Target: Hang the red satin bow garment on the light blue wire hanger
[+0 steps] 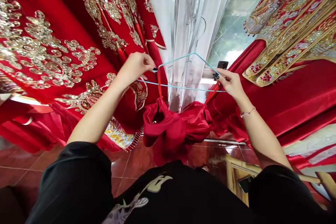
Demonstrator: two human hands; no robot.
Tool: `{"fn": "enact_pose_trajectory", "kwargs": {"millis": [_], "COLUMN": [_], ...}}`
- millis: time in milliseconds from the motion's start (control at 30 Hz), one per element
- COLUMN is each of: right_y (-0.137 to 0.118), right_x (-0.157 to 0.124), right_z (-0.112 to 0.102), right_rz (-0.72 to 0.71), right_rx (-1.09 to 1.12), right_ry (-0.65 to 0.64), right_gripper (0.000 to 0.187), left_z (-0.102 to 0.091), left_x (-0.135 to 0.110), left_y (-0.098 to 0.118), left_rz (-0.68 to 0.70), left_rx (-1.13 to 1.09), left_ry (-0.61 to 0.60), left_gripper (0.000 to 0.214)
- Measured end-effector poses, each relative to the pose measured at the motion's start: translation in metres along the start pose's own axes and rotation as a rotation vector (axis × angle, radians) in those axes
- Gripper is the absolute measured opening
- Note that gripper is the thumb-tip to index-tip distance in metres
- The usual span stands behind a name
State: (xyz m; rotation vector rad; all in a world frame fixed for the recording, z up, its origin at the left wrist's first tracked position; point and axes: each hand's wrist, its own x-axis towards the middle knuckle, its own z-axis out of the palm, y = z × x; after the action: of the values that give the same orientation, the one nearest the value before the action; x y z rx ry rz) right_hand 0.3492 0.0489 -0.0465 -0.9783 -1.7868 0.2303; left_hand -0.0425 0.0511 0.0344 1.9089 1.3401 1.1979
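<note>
A thin light-blue clothes hanger (181, 57) with a metal hook spans the space between my two hands. My left hand (138, 65) is closed in a pinch at the hanger's left shoulder, beside a red strap loop. At the other end, my right hand (229, 81) pinches the right shoulder, where a second red strap hangs under the fingers. From these straps a red satin dress (173, 126) hangs below the hanger's lower bar, its top gathered and folded. Whether each fingertip also grips strap cloth is hidden.
Red garments with gold beadwork (78, 59) hang at left; more embroidered red ones (286, 42) hang at right. Behind are a white curtain (160, 3) and a window (236, 17). A dark phone (222, 65) shows beyond my right hand. A bamboo chair (231, 178) stands lower right.
</note>
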Motion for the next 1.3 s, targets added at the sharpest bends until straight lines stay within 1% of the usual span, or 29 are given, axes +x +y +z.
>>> {"fn": "enact_pose_trajectory", "kwargs": {"millis": [100, 167, 200, 267, 367, 433, 467, 500, 533, 567, 633, 667, 700, 733, 767, 800, 833, 867, 900, 933, 967, 1033, 1100, 1200, 1233, 1300], "right_y": [-0.001, -0.001, 0.000, 0.000, 0.005, 0.010, 0.012, 0.014, 0.015, 0.015, 0.013, 0.011, 0.010, 0.010, 0.011, 0.013, 0.017, 0.021, 0.026, 0.031, 0.035, 0.042, 0.045, 0.050, 0.052, 0.056], "right_x": [-0.002, -0.002, -0.001, -0.001, -0.007, -0.015, -0.020, -0.025, -0.030, -0.034, -0.040, -0.042, -0.046, -0.050, -0.057, -0.065, -0.075, -0.086, -0.098, -0.110, -0.122, -0.143, -0.159, -0.173, -0.176, -0.179], "right_z": [0.005, 0.008, 0.009, 0.011, 0.009, 0.006, 0.004, 0.002, 0.000, -0.001, -0.003, -0.003, -0.004, -0.004, -0.004, -0.004, -0.004, -0.002, 0.000, 0.003, 0.007, 0.019, 0.032, 0.043, 0.043, 0.038], "right_rz": [0.006, 0.010, 0.010, 0.003, -0.038, -0.070, -0.077, -0.076, -0.067, -0.055, -0.035, -0.032, -0.032, -0.027, -0.014, 0.012, 0.070, 0.152, 0.252, 0.365, 0.453, 0.587, 0.681, 0.820, 0.860, 0.927], "right_rx": [-0.019, -0.034, -0.038, -0.049, -0.120, -0.197, -0.230, -0.256, -0.273, -0.280, -0.277, -0.272, -0.266, -0.258, -0.243, -0.219, -0.187, -0.149, -0.113, -0.082, -0.059, -0.030, -0.017, -0.003, 0.003, 0.021], "right_ry": [0.018, 0.024, 0.025, 0.025, 0.032, 0.043, 0.042, 0.033, 0.016, -0.007, -0.051, -0.054, -0.030, 0.028, 0.123, 0.253, 0.378, 0.466, 0.504, 0.454, 0.375, 0.198, 0.106, 0.044, 0.032, 0.029], "right_gripper": [0.049, 0.046, 0.044, 0.041, 0.038, 0.034, 0.032, 0.031, 0.030, 0.028, 0.028, 0.030, 0.035, 0.041, 0.047, 0.050, 0.049, 0.044, 0.036, 0.028, 0.022, 0.023, 0.031, 0.037, 0.036, 0.025], "left_z": [-0.023, -0.028, -0.025, -0.012, 0.014, 0.027, 0.032, 0.035, 0.038, 0.038, 0.037, 0.034, 0.032, 0.029, 0.026, 0.023, 0.021, 0.019, 0.017, 0.016, 0.015, 0.012, 0.009, 0.002, -0.001, -0.003], "left_x": [-0.005, -0.011, -0.013, -0.019, -0.034, -0.053, -0.065, -0.078, -0.091, -0.103, -0.120, -0.125, -0.128, -0.130, -0.130, -0.129, -0.129, -0.129, -0.129, -0.129, -0.129, -0.128, -0.126, -0.122, -0.121, -0.122], "left_y": [-0.008, -0.013, -0.016, -0.021, -0.031, -0.040, -0.045, -0.052, -0.059, -0.067, -0.081, -0.087, -0.091, -0.093, -0.093, -0.092, -0.090, -0.088, -0.085, -0.083, -0.081, -0.079, -0.078, -0.078, -0.078, -0.079], "left_rz": [0.036, 0.085, 0.121, 0.207, 0.347, 0.404, 0.417, 0.420, 0.423, 0.421, 0.348, 0.283, 0.209, 0.138, 0.079, 0.034, 0.001, -0.021, -0.035, -0.042, -0.042, -0.030, 0.005, 0.084, 0.117, 0.171], "left_rx": [0.209, 0.254, 0.246, 0.213, 0.219, 0.292, 0.337, 0.378, 0.406, 0.407, 0.369, 0.344, 0.323, 0.307, 0.290, 0.269, 0.245, 0.227, 0.217, 0.218, 0.231, 0.276, 0.305, 0.341, 0.376, 0.502], "left_ry": [-0.052, -0.076, -0.067, -0.014, 0.128, 0.249, 0.266, 0.229, 0.114, -0.071, -0.472, -0.634, -0.750, -0.824, -0.872, -0.902, -0.922, -0.939, -0.952, -0.963, -0.973, -0.979, -0.949, -0.857, -0.800, -0.617], "left_gripper": [0.014, 0.020, 0.026, 0.036, 0.049, 0.048, 0.044, 0.038, 0.033, 0.030, 0.032, 0.035, 0.037, 0.039, 0.041, 0.041, 0.041, 0.040, 0.039, 0.037, 0.035, 0.032, 0.032, 0.032, 0.031, 0.021]}}
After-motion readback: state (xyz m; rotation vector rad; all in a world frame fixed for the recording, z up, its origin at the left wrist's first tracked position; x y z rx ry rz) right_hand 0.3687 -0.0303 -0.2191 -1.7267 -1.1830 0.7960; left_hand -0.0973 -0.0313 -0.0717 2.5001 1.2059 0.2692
